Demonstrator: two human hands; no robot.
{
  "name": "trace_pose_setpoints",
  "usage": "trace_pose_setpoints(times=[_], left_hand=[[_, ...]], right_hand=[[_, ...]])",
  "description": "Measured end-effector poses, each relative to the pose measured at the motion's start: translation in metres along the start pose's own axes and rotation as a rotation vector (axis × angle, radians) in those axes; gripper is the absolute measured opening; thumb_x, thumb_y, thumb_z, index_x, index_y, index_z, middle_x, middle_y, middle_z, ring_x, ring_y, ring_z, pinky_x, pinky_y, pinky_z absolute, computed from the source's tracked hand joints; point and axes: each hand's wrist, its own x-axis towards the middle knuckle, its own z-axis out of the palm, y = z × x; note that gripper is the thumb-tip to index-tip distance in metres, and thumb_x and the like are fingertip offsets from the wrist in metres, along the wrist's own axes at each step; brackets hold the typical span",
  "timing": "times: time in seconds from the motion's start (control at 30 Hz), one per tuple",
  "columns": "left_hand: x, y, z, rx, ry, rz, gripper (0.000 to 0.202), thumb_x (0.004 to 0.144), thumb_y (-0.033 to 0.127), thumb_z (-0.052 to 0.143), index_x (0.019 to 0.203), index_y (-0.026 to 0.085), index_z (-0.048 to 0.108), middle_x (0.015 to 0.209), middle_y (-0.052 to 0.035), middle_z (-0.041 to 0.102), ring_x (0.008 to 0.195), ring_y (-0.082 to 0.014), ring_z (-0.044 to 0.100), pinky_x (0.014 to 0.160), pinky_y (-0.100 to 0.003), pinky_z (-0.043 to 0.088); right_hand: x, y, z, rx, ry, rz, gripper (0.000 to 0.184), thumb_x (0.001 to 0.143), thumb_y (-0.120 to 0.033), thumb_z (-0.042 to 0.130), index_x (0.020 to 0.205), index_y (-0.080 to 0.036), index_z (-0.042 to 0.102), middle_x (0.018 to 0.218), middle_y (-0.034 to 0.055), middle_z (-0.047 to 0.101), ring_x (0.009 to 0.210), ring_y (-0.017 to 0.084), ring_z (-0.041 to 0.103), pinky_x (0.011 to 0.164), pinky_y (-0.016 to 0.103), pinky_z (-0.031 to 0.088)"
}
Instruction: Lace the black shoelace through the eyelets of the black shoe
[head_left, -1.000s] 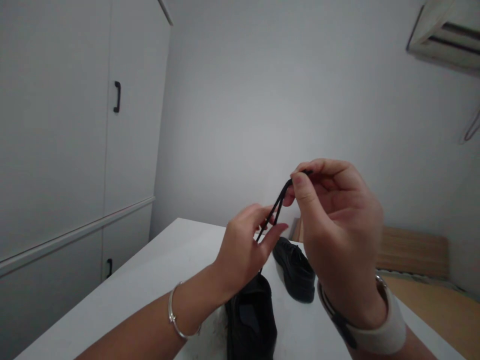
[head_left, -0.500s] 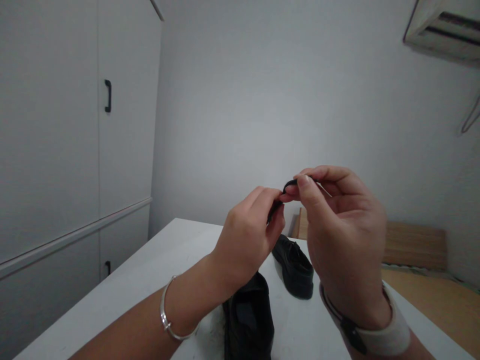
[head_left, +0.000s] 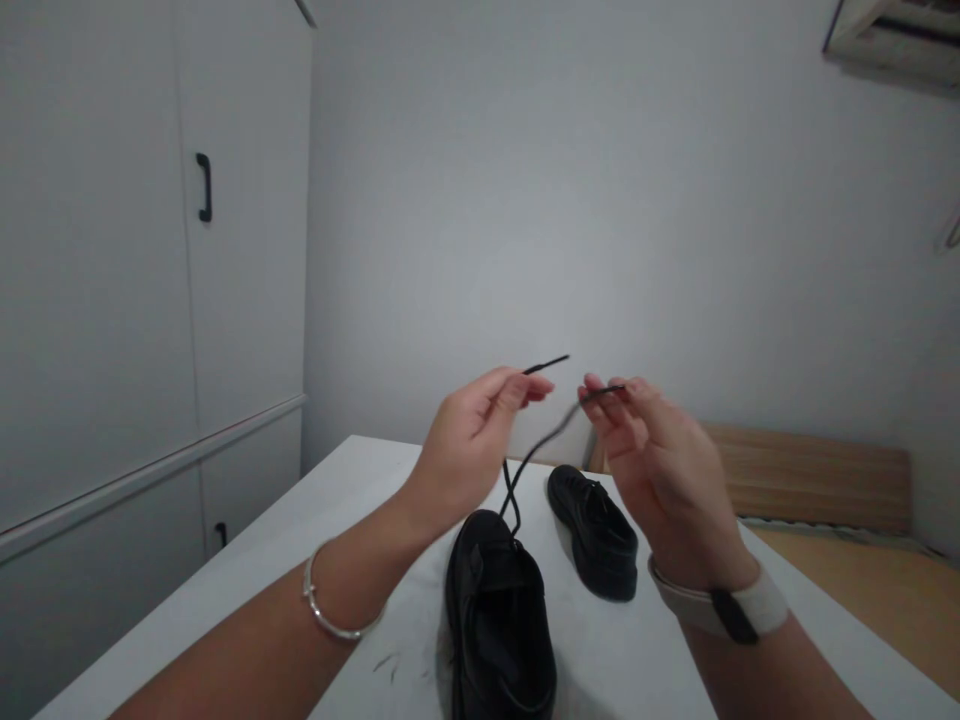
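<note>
A black shoe lies on the white table close in front of me, heel toward me. Its black lace rises from the shoe and splits into two ends. My left hand pinches one end, whose tip sticks out to the right above the fingers. My right hand pinches the other end between thumb and forefinger. Both hands hover above the shoe, a short gap between them. A second black shoe sits further back on the table, laced, under my right hand.
A tall white cupboard with black handles stands along the left. A plain wall is behind the table. A wooden board lies low at the back right. An air-conditioning unit hangs at the upper right.
The hands were together, both pinching the doubled lace up high. Now they have drawn apart and dropped a little, each holding a separate lace end.
</note>
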Motion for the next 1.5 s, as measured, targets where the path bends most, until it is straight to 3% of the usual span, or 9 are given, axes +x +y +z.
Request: trace_pose_setpoints(times=[0.17,0.33,0.5,0.6,0.8,0.9,1.03,1.17,1.5], left_hand=[[-0.005,-0.032,-0.069,-0.37,0.478,-0.376,0.017,0.094,0.022,0.06,0.085,0.009,0.066,0.073,-0.001,0.057,0.051,-0.0062,0.049,0.049,-0.016,0.044],[-0.04,-0.069,-0.14,-0.275,0.675,-0.449,0.02,0.097,0.014,0.045,0.088,0.01,0.062,0.054,0.0093,0.031,0.036,-0.0041,0.023,0.033,-0.012,0.02],[-0.083,-0.098,-0.165,-0.121,0.715,-0.566,0.017,0.093,0.031,0.055,0.09,0.015,0.06,0.047,0.0124,0.027,0.033,-0.0048,0.017,0.032,-0.012,0.016],[-0.086,-0.108,-0.161,-0.042,0.622,-0.609,0.028,0.084,0.04,0.065,0.094,0.014,0.064,0.049,0.0102,0.036,0.034,-0.0047,0.02,0.033,-0.014,0.015],[-0.07,-0.115,-0.121,0.091,0.333,-0.588,0.029,0.072,0.038,0.073,0.083,0.012,0.067,0.064,-0.0014,0.06,0.043,-0.0067,0.029,0.04,-0.019,0.019],[-0.082,-0.112,-0.096,0.169,0.15,-0.558,0.023,0.079,0.036,0.068,0.091,0.016,0.064,0.067,-0.0015,0.067,0.05,-0.0114,0.04,0.047,-0.021,0.027],[-0.108,-0.107,-0.075,0.371,-0.247,-0.531,0.015,0.092,0.03,0.052,0.087,0.019,0.06,0.075,-0.0023,0.07,0.056,-0.0132,0.047,0.052,-0.023,0.031],[-0.122,-0.106,-0.069,0.53,-0.457,-0.415,0.011,0.088,0.018,0.052,0.086,0.019,0.063,0.078,-0.0028,0.065,0.068,-0.016,0.055,0.062,-0.025,0.037],[-0.131,-0.106,-0.054,0.6,-0.448,-0.308,0.014,0.08,0.007,0.053,0.083,0.017,0.061,0.075,-0.0026,0.062,0.07,-0.0162,0.057,0.065,-0.024,0.04]], right_hand=[[0.023,0.003,-0.081,-0.229,0.194,-0.083,0.041,0.061,-0.035,0.085,0.071,-0.018,0.049,0.075,-0.0067,0.045,0.053,0.004,0.039,0.041,0.015,0.033],[0.013,0.02,-0.168,-0.442,0.404,-0.126,0.041,0.059,-0.04,0.084,0.078,-0.021,0.053,0.063,-0.0083,0.044,0.051,0.008,0.038,0.044,0.02,0.036],[-0.022,0.042,-0.215,-0.744,0.534,-0.128,0.04,0.061,-0.044,0.081,0.088,-0.023,0.058,0.058,-0.0051,0.051,0.049,0.016,0.046,0.045,0.03,0.036],[-0.033,0.052,-0.208,-0.966,0.403,-0.159,0.036,0.072,-0.047,0.073,0.093,-0.021,0.061,0.069,0.0007,0.059,0.056,0.02,0.053,0.051,0.033,0.042],[-0.035,0.079,-0.138,-0.933,-0.355,-0.112,0.013,0.092,-0.035,0.06,0.092,-0.023,0.062,0.084,0.0031,0.062,0.076,0.02,0.06,0.066,0.03,0.05],[-0.042,0.094,-0.119,-0.923,-0.567,0.024,0.015,0.095,-0.033,0.056,0.089,-0.022,0.064,0.083,0.0026,0.063,0.076,0.019,0.062,0.069,0.031,0.051],[-0.059,0.106,-0.118,-0.836,-0.616,0.19,0.022,0.096,-0.035,0.056,0.086,-0.02,0.068,0.079,0.0026,0.064,0.061,0.016,0.062,0.06,0.029,0.052],[-0.071,0.109,-0.12,-0.787,-0.619,0.277,0.02,0.093,-0.037,0.059,0.087,-0.02,0.068,0.08,0.0049,0.067,0.07,0.02,0.066,0.061,0.029,0.054],[-0.072,0.11,-0.123,-0.92,-0.714,0.184,0.016,0.095,-0.03,0.055,0.083,-0.022,0.064,0.08,0.0015,0.066,0.075,0.017,0.063,0.069,0.025,0.051]])
